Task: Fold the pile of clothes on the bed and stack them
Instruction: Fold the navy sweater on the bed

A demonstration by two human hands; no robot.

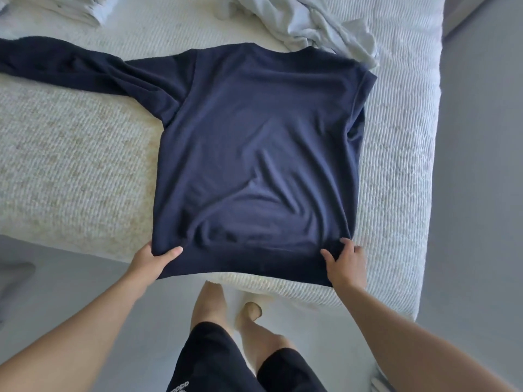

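Two hands (152, 260) (346, 260) grip one navy sweatshirt's (254, 142) hem.

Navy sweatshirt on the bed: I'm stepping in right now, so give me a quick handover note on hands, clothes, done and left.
Left hand grips the near-left hem corner of the navy sweatshirt; right hand holds the near-right hem corner.
The sweatshirt lies flat on the bed, one sleeve stretched out left, no fold made yet.
Done: a folded light stack at far left.
Left: fold the sweatshirt, then the crumpled light clothes at the far side, and stack them.
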